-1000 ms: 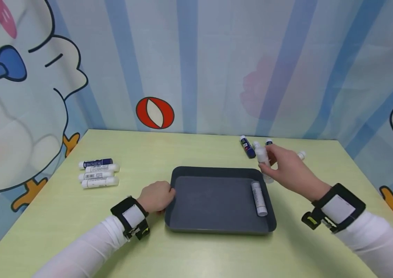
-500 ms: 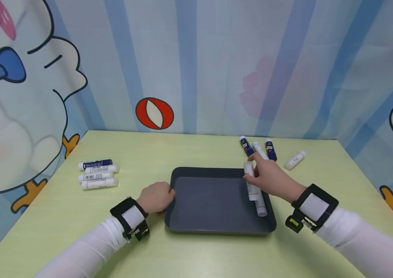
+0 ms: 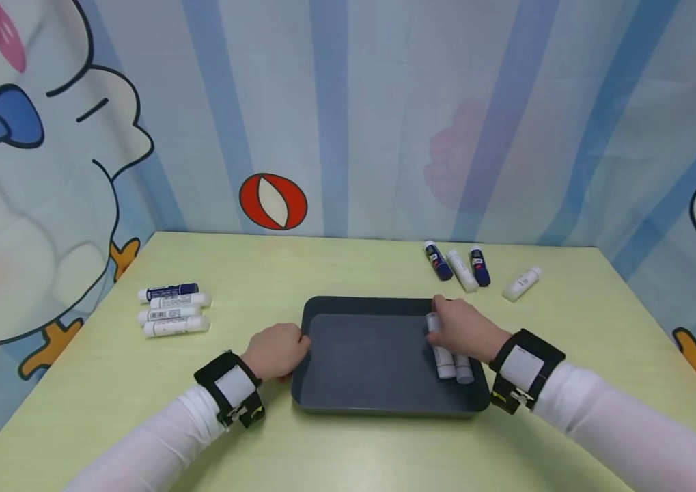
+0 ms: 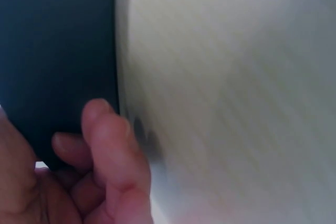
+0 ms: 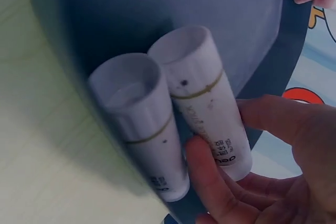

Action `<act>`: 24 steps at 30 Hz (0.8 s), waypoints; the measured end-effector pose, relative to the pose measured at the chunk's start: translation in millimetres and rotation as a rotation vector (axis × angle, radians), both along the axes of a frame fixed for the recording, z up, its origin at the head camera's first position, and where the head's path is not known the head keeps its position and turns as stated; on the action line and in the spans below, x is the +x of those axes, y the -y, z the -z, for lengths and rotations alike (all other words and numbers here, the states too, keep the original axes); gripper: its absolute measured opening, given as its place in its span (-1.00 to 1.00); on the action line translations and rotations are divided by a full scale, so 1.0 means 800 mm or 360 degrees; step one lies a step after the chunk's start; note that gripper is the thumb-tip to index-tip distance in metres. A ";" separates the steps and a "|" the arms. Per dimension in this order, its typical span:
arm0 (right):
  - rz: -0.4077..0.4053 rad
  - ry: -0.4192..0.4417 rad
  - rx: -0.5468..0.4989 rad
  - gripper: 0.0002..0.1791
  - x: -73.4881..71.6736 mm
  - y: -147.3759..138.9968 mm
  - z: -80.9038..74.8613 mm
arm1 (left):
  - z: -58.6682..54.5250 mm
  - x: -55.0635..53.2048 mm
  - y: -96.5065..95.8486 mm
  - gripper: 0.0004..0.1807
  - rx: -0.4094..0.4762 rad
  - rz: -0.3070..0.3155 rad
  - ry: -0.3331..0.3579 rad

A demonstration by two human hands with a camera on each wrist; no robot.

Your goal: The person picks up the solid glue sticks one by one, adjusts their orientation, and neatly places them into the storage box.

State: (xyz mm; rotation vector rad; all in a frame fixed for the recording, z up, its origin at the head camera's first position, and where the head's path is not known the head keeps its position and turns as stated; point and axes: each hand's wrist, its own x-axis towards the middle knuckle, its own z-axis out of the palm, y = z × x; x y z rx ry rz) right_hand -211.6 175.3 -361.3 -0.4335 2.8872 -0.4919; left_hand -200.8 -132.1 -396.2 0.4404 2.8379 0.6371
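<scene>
My right hand (image 3: 469, 329) pinches a white glue stick (image 5: 205, 98) between thumb and fingers, at the right side of the dark grey tray (image 3: 372, 400). Close beside it, along the tray's right wall, lies a second white glue stick (image 5: 144, 124). In the right wrist view both have their wide ends toward the camera. My left hand (image 3: 275, 352) grips the tray's left edge; the left wrist view has its fingers (image 4: 113, 150) curled at the dark rim.
Behind the tray at the right lie two blue glue sticks (image 3: 438, 260) with a white glue stick (image 3: 461, 271) between them. Farther right is another white one (image 3: 522, 284). A row of several glue sticks (image 3: 175, 311) lies at the left. A printed curtain (image 3: 378, 123) hangs behind the table.
My right hand has picked up a white glue stick from behind the tray, carried it left and forward, and lowered it beside the one inside. The left hand has stayed at the tray's edge.
</scene>
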 end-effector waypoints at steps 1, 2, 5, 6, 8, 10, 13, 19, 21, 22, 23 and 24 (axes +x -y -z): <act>-0.0004 -0.0007 0.0022 -0.50 0.000 0.000 0.001 | 0.000 0.000 0.000 -0.54 0.0000 -0.0001 -0.0001; -0.0011 -0.0008 0.0047 -0.50 0.000 0.000 0.002 | -0.001 0.000 0.000 -0.54 -0.0002 -0.0002 -0.0001; -0.0037 -0.0023 0.0132 -0.54 0.000 0.001 0.005 | -0.002 0.000 0.000 -0.53 -0.0002 0.0003 0.0006; -0.0047 -0.0028 0.0162 -0.56 0.000 0.001 0.005 | -0.003 0.000 0.000 -0.53 -0.0002 0.0005 0.0009; -0.0063 -0.0042 0.0220 -0.58 0.001 0.003 0.005 | -0.004 0.001 -0.001 -0.53 -0.0004 0.0004 0.0014; -0.0070 -0.0065 0.0272 -0.59 0.001 0.004 0.005 | -0.005 0.001 -0.001 -0.53 -0.0007 0.0005 0.0013; -0.0079 -0.0093 0.0306 -0.58 0.002 0.005 0.005 | -0.006 0.001 0.000 -0.52 -0.0012 0.0007 0.0012; -0.0100 -0.0115 0.0314 -0.55 0.004 0.005 0.004 | -0.004 0.002 0.000 -0.53 -0.0011 0.0017 0.0006; -0.0108 -0.0118 0.0300 -0.54 0.004 0.004 0.003 | -0.003 0.002 0.000 -0.54 -0.0013 0.0016 0.0000; -0.0113 -0.0121 0.0284 -0.54 0.004 0.003 0.003 | -0.002 0.002 0.000 -0.54 -0.0016 0.0013 -0.0001; -0.0114 -0.0119 0.0256 -0.54 0.004 0.002 0.002 | -0.001 0.002 -0.001 -0.54 -0.0019 0.0009 -0.0001; -0.0115 -0.0119 0.0227 -0.55 0.003 0.001 0.001 | -0.001 0.002 -0.001 -0.54 -0.0021 0.0006 0.0000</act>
